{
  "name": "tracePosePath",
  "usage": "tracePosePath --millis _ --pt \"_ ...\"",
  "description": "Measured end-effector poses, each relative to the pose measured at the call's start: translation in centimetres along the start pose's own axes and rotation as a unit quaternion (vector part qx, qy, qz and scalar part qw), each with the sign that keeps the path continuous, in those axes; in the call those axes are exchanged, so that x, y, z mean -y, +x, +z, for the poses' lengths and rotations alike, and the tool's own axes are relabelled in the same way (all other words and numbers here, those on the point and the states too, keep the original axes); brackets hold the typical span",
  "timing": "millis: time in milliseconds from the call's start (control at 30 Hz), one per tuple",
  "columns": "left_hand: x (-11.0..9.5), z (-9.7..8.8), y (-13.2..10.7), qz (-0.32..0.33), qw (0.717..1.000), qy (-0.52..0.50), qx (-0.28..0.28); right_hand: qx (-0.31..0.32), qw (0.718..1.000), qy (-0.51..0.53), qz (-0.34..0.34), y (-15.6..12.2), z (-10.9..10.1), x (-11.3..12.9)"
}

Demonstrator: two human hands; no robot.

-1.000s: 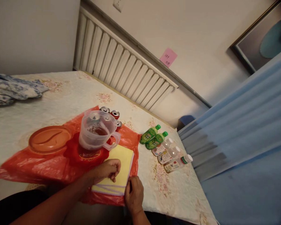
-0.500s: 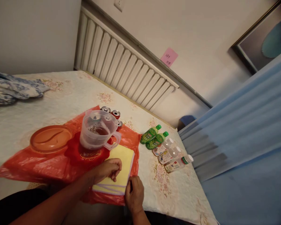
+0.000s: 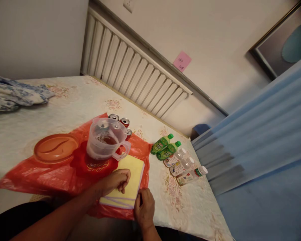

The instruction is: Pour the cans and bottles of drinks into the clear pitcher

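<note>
My left hand [image 3: 119,180] rests over the folded yellow cloth [image 3: 132,167], its fingers curled in and nothing showing in them. Beside the cloth's near right corner lies my right hand [image 3: 144,208], also closed in a loose fist on the red plastic sheet [image 3: 52,177]. Beyond the left hand stands a clear plastic jug [image 3: 100,150] with a handle, holding dark, foamy liquid. Under the jug is a darker red piece with gold marks [image 3: 96,165]. An orange oval lid or dish [image 3: 56,148] lies left of it. Neither hand touches the jug.
Several opened drink cans [image 3: 124,122] stand behind the jug. To the right, two green bottles [image 3: 160,144] and several clear bottles with white caps [image 3: 190,177] lie in a row on the floral tablecloth [image 3: 150,127]. A patterned cloth [image 3: 17,95] is bunched at far left.
The view has shifted very slightly. Both hands, the jug and the bottles keep their places.
</note>
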State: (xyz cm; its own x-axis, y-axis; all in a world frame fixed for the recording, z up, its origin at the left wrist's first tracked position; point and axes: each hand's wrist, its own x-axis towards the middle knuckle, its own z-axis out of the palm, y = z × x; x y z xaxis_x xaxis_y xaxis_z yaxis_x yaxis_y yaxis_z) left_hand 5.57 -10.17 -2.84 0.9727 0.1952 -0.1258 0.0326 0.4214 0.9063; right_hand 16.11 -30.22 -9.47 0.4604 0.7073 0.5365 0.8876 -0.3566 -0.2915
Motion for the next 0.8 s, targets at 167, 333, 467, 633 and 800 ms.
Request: tracePosePath --millis 167,333,467,633,800 --pt "-0.2 0.0 -0.1 0.008 1.0 -0.007 0.01 0.003 1.0 -0.001 0.0 -0.1 0.0 0.0" --pt "0.0 -0.1 -0.1 0.021 1.0 -0.007 0.004 0.006 1.0 -0.001 0.0 -0.1 0.1 -0.2" --pt "0.3 -0.2 0.1 0.027 0.999 -0.018 0.007 0.006 1.0 0.001 0.0 -0.1 0.1 -0.2" --pt "0.6 -0.4 0.3 0.04 0.998 -0.033 0.019 0.003 1.0 0.002 0.001 -0.1 0.0 0.0" --pt "0.8 -0.7 0.5 0.038 0.998 -0.033 0.029 0.002 1.0 -0.001 -0.001 -0.1 0.0 -0.1"
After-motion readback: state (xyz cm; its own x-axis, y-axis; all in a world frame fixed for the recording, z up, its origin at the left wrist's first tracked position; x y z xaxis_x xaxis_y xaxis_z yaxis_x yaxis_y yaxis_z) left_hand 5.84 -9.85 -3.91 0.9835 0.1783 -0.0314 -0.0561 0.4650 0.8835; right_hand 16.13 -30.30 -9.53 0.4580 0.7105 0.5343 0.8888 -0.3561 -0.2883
